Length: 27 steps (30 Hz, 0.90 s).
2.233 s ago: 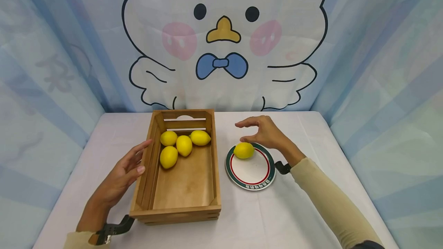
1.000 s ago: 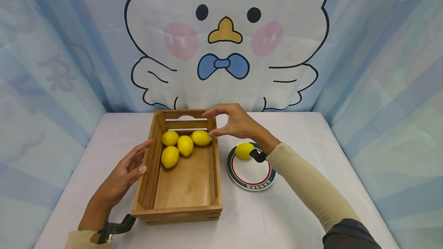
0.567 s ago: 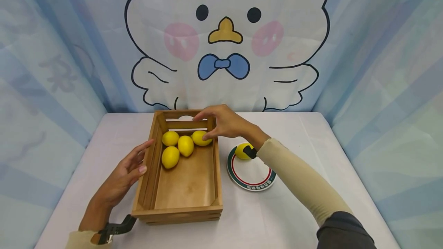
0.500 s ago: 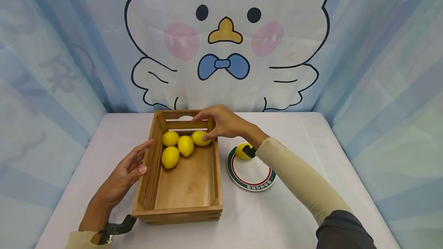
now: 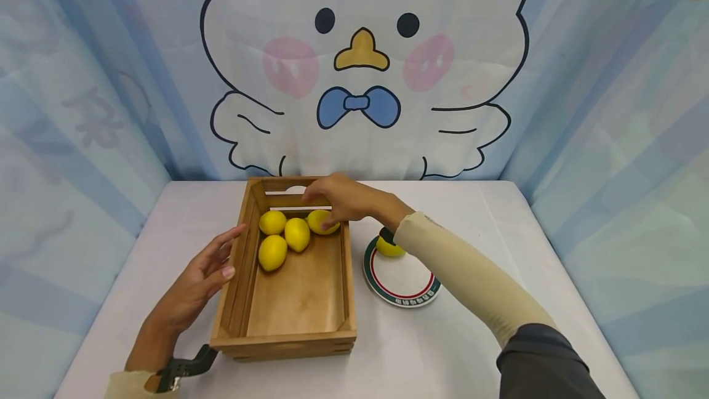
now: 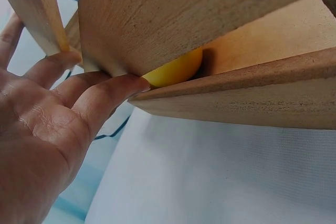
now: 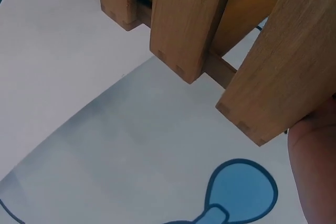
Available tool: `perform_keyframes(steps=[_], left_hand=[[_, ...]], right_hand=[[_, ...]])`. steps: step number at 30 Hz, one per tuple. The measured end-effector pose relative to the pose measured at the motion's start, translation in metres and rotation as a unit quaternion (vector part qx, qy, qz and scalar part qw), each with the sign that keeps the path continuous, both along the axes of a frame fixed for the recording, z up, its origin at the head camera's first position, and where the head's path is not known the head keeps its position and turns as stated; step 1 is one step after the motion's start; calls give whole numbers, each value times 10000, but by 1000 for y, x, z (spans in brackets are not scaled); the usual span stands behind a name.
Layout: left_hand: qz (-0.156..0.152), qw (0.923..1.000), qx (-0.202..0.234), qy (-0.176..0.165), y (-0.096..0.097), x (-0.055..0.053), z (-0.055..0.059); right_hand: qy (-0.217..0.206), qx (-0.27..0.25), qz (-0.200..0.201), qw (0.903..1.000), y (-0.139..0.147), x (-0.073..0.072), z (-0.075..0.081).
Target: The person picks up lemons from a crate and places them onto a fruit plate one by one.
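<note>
A slatted wooden crate stands on the table with several yellow lemons grouped toward its far end. My right hand reaches over the far right corner, its thumb overlapping the far right lemon and its fingers arched just behind it. In the right wrist view only part of that hand shows beside the crate slats; its fingertips are hidden. Relaxed fingers of my left hand rest against the crate's left side. The left wrist view has these fingertips at a slat gap, close to a lemon.
Right of the crate lies a white plate with a green rim, bearing one lemon partly covered by the right wrist strap. A white cloth covers the table. Printed curtains enclose the back and both sides.
My right hand has moved left from above the plate to the crate's far right corner, then lowered toward the lemon there. The left hand and the lemons stay in place.
</note>
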<state>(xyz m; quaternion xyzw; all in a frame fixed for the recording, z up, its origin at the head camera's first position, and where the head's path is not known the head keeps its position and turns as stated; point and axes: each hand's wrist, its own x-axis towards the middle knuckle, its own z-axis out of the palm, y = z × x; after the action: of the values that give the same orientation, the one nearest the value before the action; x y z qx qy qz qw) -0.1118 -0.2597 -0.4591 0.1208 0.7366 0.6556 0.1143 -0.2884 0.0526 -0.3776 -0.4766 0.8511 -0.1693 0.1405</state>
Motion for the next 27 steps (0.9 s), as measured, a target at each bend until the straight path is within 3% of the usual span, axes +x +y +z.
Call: perform_keyframes(steps=[11, 18, 27], left_hand=[[2, 10000, -38, 26, 1, 1, 2], [10, 9999, -120, 20, 1, -1, 2], [-13, 10000, -94, -29, 0, -2, 0]], right_hand=[[-72, 678, 389, 9969, -20, -6, 2], [-152, 626, 731, 9952, -35, -7, -1], [-196, 706, 717, 9947, -47, -6, -6]])
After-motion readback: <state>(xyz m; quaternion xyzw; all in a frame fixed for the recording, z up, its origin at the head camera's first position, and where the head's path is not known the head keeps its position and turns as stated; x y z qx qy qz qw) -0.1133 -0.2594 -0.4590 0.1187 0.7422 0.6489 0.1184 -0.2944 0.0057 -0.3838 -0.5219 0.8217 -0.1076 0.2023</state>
